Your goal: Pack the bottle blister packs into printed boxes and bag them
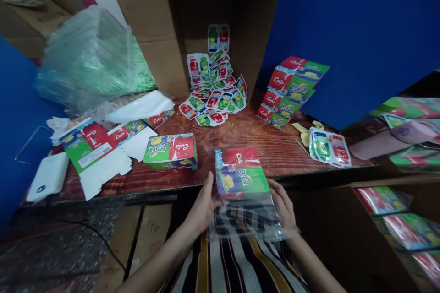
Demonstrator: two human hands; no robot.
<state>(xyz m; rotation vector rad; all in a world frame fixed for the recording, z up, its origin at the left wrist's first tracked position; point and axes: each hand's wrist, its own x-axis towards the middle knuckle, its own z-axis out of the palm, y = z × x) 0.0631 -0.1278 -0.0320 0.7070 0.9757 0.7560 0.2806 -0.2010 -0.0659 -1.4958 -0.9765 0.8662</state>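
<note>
Head camera: clear bag (245, 226) holds one Cola-Sprite box (242, 174)

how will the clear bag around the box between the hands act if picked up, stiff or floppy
The clear bag is probably floppy, since its loose end sags past the box. It may be slippery, judging by its shine. The box itself likely holds its shape: its edges look straight.
</note>
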